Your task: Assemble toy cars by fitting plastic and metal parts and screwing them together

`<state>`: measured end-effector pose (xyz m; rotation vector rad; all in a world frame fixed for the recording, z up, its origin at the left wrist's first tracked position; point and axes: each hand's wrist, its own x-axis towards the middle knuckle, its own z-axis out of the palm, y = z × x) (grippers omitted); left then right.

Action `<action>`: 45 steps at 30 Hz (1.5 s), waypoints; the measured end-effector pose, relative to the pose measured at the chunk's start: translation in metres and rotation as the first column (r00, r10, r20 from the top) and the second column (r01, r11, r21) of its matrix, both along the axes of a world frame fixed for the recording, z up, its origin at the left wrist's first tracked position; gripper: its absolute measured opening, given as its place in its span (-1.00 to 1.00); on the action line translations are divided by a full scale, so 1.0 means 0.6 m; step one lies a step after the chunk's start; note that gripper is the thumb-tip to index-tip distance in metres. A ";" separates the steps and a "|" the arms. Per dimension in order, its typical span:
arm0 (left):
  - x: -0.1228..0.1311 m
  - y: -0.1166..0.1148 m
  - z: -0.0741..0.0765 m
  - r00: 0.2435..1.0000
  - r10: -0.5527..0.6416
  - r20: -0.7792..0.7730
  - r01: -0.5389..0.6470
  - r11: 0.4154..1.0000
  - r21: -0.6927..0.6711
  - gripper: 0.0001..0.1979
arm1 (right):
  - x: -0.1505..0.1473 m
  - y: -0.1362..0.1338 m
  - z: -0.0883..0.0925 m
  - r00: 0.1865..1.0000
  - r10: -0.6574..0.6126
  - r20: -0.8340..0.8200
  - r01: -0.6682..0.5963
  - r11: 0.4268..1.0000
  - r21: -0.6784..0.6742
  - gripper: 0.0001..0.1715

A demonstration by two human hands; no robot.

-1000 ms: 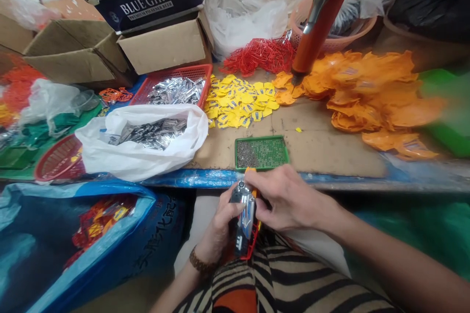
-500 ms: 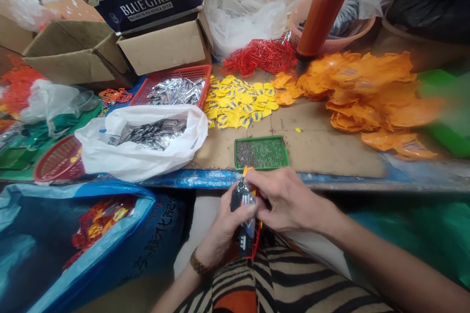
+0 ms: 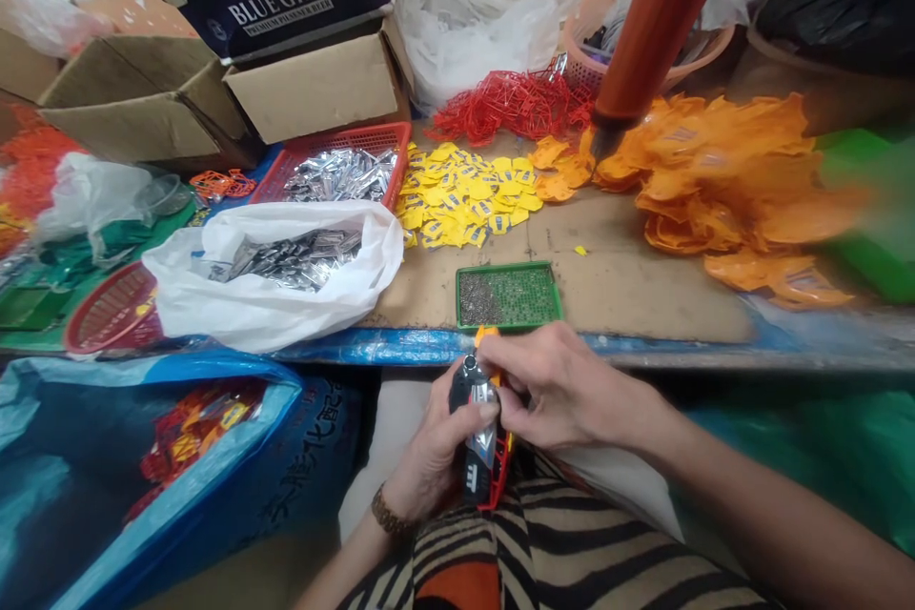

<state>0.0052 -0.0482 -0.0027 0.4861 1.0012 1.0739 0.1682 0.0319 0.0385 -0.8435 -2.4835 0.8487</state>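
Note:
My left hand (image 3: pixel 433 443) is closed around a plastic toy assembly (image 3: pixel 480 443) of black, silver, red and orange parts, held upright over my lap. Its thumb presses on the silver piece. Fingers of my right hand (image 3: pixel 564 386) are closed on the orange part at the toy's right side, and they hide much of it. Just beyond the hands, a green tray (image 3: pixel 556 313) of small metal screws lies at the table edge. Above the table hangs an orange powered screwdriver (image 3: pixel 643 38), its dark tip pointing down.
Yellow pieces (image 3: pixel 464 195), red frames (image 3: pixel 511 105) and orange shells (image 3: pixel 721 162) lie in piles. Silver parts fill a red basket (image 3: pixel 401 167) and a white bag (image 3: pixel 286 315). A blue sack (image 3: pixel 286 391) stands at the left. Cardboard boxes (image 3: pixel 321 91) stand behind.
The hanging screwdriver has swung slightly right and lower in view. Both hands stay on the toy assembly, nearly unmoved.

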 end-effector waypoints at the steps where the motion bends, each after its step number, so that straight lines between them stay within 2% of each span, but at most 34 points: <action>1: 0.000 -0.001 -0.002 1.000 0.003 0.013 -0.003 1.000 -0.004 -0.64 | 0.000 0.001 0.001 1.000 0.006 -0.001 -0.006 1.000 -0.007 -0.78; 4: -0.001 -0.004 -0.009 0.999 -0.005 0.033 0.005 1.000 -0.002 -0.61 | -0.001 0.003 0.004 1.000 0.008 -0.009 -0.008 1.000 -0.015 -0.78; 10: -0.005 -0.009 -0.009 0.999 -0.001 -0.038 0.000 0.999 -0.034 -0.64 | -0.001 0.001 0.006 0.996 0.021 -0.088 -0.025 0.999 -0.047 -0.81; 16: 0.001 0.003 0.007 0.995 -0.058 -0.085 0.066 0.993 0.093 -0.73 | 0.001 -0.006 0.000 0.982 0.021 -0.190 -0.037 0.996 -0.081 -0.78; 20: 0.001 0.015 0.016 0.975 -0.085 -0.205 0.125 0.973 0.194 -0.76 | 0.006 -0.009 -0.006 0.975 0.011 -0.222 -0.047 0.986 -0.157 -0.75; 23: 0.000 0.019 0.014 0.961 -0.072 -0.267 0.136 0.964 0.230 -0.71 | 0.009 -0.011 -0.013 0.965 -0.037 -0.261 -0.027 0.970 -0.240 -0.74; 25: -0.002 0.018 0.011 0.961 -0.082 -0.264 0.145 0.963 0.228 -0.60 | 0.009 -0.012 -0.018 0.957 -0.068 -0.281 -0.012 0.962 -0.272 -0.73; 28: -0.007 0.012 0.007 0.969 -0.088 -0.231 0.135 0.972 0.194 -0.42 | 0.010 -0.014 -0.024 0.956 -0.076 -0.284 -0.007 0.960 -0.281 -0.73; 32: -0.015 0.002 0.004 0.968 -0.096 -0.232 0.125 0.985 0.115 -0.35 | 0.012 -0.014 -0.030 0.959 -0.091 -0.270 0.014 0.962 -0.274 -0.73; 35: -0.012 0.002 -0.005 0.976 -0.048 -0.210 0.075 0.990 0.121 -0.31 | 0.013 -0.013 -0.032 0.955 -0.105 -0.276 0.023 0.958 -0.286 -0.75; 38: -0.005 0.007 -0.015 0.991 -0.038 -0.128 0.056 0.988 0.142 -0.39 | 0.013 -0.014 -0.032 0.947 -0.101 -0.306 0.018 0.965 -0.263 -0.73; 41: 0.000 0.013 -0.018 0.997 -0.041 -0.068 0.052 0.984 0.168 -0.51 | 0.010 -0.021 -0.031 0.936 -0.125 -0.328 0.061 0.978 -0.197 -0.61; 43: 0.000 0.016 -0.018 0.997 -0.014 -0.078 0.028 0.981 0.191 -0.59 | 0.008 -0.026 -0.032 0.935 -0.134 -0.328 0.089 0.985 -0.148 -0.54; 45: -0.001 0.016 -0.020 0.993 0.015 -0.115 0.009 0.979 0.202 -0.63 | 0.005 -0.031 -0.035 0.938 -0.137 -0.318 0.104 0.987 -0.119 -0.58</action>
